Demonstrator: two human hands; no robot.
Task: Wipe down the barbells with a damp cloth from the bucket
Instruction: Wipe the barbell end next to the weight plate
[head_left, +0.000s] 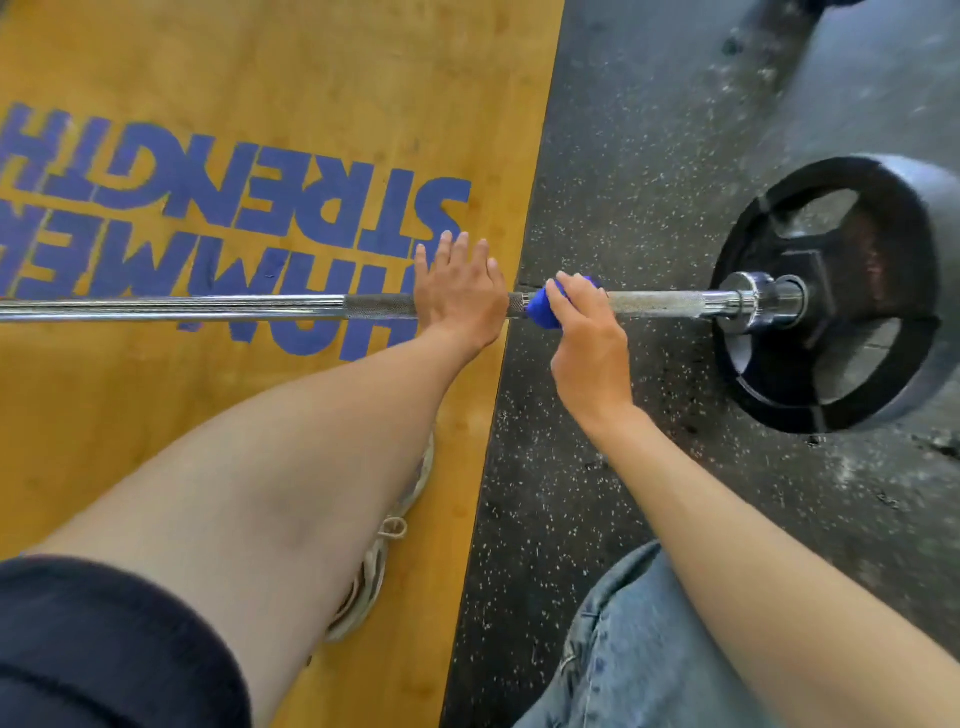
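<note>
Nearest the camera, a dark sleeve (104, 644) covers the person's upper left arm at the lower left corner, and a denim-clad leg (623, 649) fills the bottom edge to the right. A pale sneaker (384, 540) stands on the wooden lifting platform (156, 415), close to the platform's right edge where it meets the black speckled rubber floor (545, 519).

Farther out, the barbell (208, 306) lies across both surfaces, running from the left edge of the view to the right. The left hand (460, 291) rests flat on top of the knurled part of the bar, fingers straight and spread, just above the seam between platform and rubber. Just beside it to the right, the right hand (587, 332) has its fingers curled over a blue cloth (545, 306) that is wrapped around the bar, gripping cloth and shaft together. Beyond that hand the shaft looks spotted and dull up to the chrome collar (753, 301).

At the bar's right end a black weight plate (831, 296) with cut-out grips stands upright on the rubber floor. Large blue lettering (234, 187) is printed on the platform beyond the bar.
</note>
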